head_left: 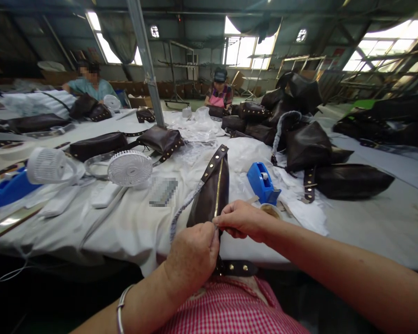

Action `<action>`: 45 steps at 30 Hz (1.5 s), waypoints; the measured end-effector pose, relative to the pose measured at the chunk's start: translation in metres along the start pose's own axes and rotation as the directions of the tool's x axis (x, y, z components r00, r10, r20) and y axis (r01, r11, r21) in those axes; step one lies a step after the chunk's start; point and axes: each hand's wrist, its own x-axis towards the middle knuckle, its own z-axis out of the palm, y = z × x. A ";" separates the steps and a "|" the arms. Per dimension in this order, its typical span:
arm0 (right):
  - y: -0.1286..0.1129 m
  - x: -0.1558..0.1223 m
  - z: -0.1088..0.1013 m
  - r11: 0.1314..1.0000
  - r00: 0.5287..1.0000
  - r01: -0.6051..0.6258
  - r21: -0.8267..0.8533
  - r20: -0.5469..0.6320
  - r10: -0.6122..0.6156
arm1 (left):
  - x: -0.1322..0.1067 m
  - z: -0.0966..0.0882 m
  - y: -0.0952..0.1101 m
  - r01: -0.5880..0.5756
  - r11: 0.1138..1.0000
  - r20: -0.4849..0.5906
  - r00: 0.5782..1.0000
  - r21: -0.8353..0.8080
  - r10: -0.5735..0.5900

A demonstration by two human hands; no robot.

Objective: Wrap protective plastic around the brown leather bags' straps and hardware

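Note:
A dark brown leather bag point(206, 202) lies lengthwise in front of me, its near end at the table edge by my lap. A gold-toothed zipper point(218, 185) runs along it, and a studded strap tab sits at its far end. My left hand point(194, 248) is closed at the bag's near end. My right hand point(241, 220) pinches at the zipper's near end, fingertips meeting the left ones. The fingers hide the zipper pull. A wrapped grey handle point(185, 208) curves along the bag's left side. Below the hands, a studded strap end point(241, 268) rests against my checked apron.
Right of the bag stands a blue tape dispenser point(262, 182). White fans point(130, 168), another blue dispenser point(10, 188) and a phone-like blurred item point(163, 191) lie left. Brown bags point(308, 144) pile at right. A metal post point(146, 62) rises beyond; co-workers point(220, 93) sit across.

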 end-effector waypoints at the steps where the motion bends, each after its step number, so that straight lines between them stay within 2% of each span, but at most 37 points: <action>1: -0.001 -0.001 0.000 1.000 1.000 -0.009 -0.011 -0.007 0.009 | 0.000 0.001 0.000 0.002 1.000 0.003 1.000 0.001 -0.002; 6: -0.001 -0.002 0.002 1.000 1.000 -0.021 -0.014 -0.003 0.021 | -0.003 0.004 0.004 0.103 0.994 -0.040 0.994 -0.031 -0.104; 12: 0.011 -0.005 -0.004 0.996 0.999 0.042 0.082 0.026 -0.044 | 0.001 -0.004 0.002 0.062 0.998 0.013 0.998 -0.021 -0.061; 15: 0.016 -0.010 -0.005 0.982 0.997 0.060 0.181 0.031 -0.067 | 0.008 -0.013 0.002 0.131 0.982 0.053 0.991 -0.134 -0.125; 18: 0.018 -0.017 -0.002 0.965 0.996 0.085 0.248 -0.004 -0.087 | 0.016 -0.020 0.002 0.247 0.920 0.123 0.968 -0.304 -0.219; 23: 0.019 -0.024 0.011 0.926 0.993 0.117 0.359 -0.070 -0.098 | 0.026 -0.023 0.001 0.419 0.743 0.231 0.908 -0.522 -0.350; 26: 0.021 -0.024 0.018 0.902 0.991 0.110 0.417 -0.111 -0.070 | 0.026 -0.023 0.000 0.551 0.515 0.369 0.831 -0.657 -0.417; 28: 0.022 -0.022 0.022 0.894 0.991 0.101 0.436 -0.120 -0.054 | 0.026 -0.025 0.000 0.623 0.347 0.478 0.772 -0.701 -0.418; 29: 0.022 -0.021 0.024 0.893 0.992 0.099 0.440 -0.118 -0.052 | 0.027 -0.026 0.000 0.644 0.288 0.515 0.752 -0.709 -0.411; 31: 0.020 -0.019 0.026 0.897 0.993 0.093 0.432 -0.106 -0.052 | 0.029 -0.031 0.001 0.664 0.234 0.553 0.732 -0.710 -0.398; 35: 0.016 -0.015 0.028 0.916 0.993 0.095 0.389 -0.096 -0.062 | 0.036 -0.041 0.001 0.681 0.268 0.570 0.723 -0.681 -0.389; 39: 0.013 -0.011 0.031 0.929 0.992 0.117 0.352 -0.093 -0.090 | 0.039 -0.046 -0.002 0.690 0.399 0.548 0.722 -0.604 -0.422; 41: 0.014 -0.009 0.034 0.938 0.991 0.126 0.324 -0.083 -0.105 | 0.041 -0.049 -0.004 0.672 0.519 0.516 0.740 -0.528 -0.432; 45: 0.017 -0.001 0.041 0.958 0.989 0.143 0.249 -0.070 -0.130 | 0.048 -0.057 -0.006 0.522 0.799 0.420 0.824 -0.300 -0.381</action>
